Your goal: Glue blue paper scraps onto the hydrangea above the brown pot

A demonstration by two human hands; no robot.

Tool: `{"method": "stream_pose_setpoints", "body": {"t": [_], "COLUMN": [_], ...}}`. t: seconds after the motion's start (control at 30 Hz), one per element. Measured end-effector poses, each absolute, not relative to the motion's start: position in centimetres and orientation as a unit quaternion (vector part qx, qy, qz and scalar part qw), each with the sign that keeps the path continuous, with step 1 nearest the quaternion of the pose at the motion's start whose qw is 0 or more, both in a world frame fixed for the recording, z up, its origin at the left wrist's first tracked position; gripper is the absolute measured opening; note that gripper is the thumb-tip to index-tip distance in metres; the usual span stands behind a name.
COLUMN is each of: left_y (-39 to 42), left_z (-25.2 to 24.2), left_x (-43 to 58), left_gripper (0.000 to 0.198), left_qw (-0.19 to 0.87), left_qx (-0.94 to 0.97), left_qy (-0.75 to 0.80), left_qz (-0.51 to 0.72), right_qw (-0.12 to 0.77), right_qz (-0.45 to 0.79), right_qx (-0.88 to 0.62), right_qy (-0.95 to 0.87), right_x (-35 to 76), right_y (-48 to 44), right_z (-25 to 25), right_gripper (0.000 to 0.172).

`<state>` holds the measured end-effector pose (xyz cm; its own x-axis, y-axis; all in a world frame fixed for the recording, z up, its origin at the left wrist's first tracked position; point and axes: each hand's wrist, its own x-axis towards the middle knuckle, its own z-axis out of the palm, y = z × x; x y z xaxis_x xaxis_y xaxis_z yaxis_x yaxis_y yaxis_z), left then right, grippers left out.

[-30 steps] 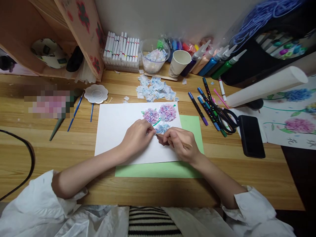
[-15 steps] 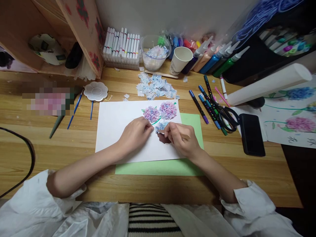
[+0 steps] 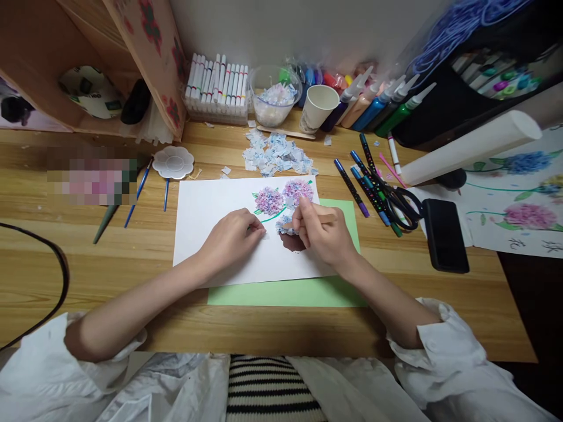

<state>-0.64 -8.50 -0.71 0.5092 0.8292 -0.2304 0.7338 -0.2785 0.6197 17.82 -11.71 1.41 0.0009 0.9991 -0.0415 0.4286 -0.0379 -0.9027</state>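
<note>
A white sheet of paper (image 3: 206, 205) lies on a green sheet (image 3: 281, 294). Two pink-purple flowers of paper bits, the left flower (image 3: 268, 200) and the right flower (image 3: 298, 192), stand on it with green stems. Below them is a smaller blue flower (image 3: 285, 224) above a brown patch (image 3: 291, 242). My right hand (image 3: 323, 234) grips a thin wooden stick (image 3: 326, 218), its tip at the blue flower. My left hand (image 3: 233, 237) rests on the white sheet left of that flower, thumb and fingers pinched; what they hold, if anything, is too small to make out.
Blue-white paper scraps (image 3: 278, 153) are heaped behind the sheet. Farther back stand a marker box (image 3: 216, 88), a plastic tub (image 3: 272, 108), a paper cup (image 3: 317, 108) and glue-like bottles. Right lie pens (image 3: 352, 187), scissors (image 3: 407, 211) and a phone (image 3: 446, 235).
My left hand has drawn back leftward from the blue flower, uncovering more green stem. My right hand has shifted slightly, still with the stick, and more of the brown patch shows.
</note>
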Motion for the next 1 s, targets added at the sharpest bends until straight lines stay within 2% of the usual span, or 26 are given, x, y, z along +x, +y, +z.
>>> {"method": "stream_pose_setpoints", "body": {"t": [0.13,0.27,0.53,0.63,0.77,1.0], "left_y": [-8.7,-8.9,-9.6,-9.9,-10.2,-10.3], "left_z": [-0.7,-0.7,-0.9,-0.6,-0.4,-0.8], "left_x": [-0.6,-0.4,0.1,0.3,0.1,0.2], "left_gripper": [0.013,0.012,0.013,0.012,0.014,0.014], "left_qw": [0.339,0.317,0.328,0.303,0.248,0.279], "left_qx": [0.798,0.807,0.821,0.819,0.819,0.813], "left_qy": [0.495,0.497,0.460,0.479,0.514,0.510], "left_qz": [0.059,0.044,0.079,0.091,0.055,0.032], "right_qw": [0.433,0.455,0.483,0.478,0.477,0.483], "right_qz": [0.410,0.434,0.438,0.438,0.433,0.421], "right_qx": [-0.596,-0.581,-0.569,-0.563,-0.561,-0.568], "right_qy": [-0.538,-0.517,-0.501,-0.512,-0.520,-0.517], "right_x": [18.6,19.3,20.3,20.3,20.2,20.4], "right_y": [-12.7,-13.9,-15.8,-16.2,-16.3,-16.2], "right_z": [1.4,0.8,-1.2,-1.6,-1.7,-1.7], "right_gripper": [0.053,0.054,0.054,0.052,0.053,0.053]}}
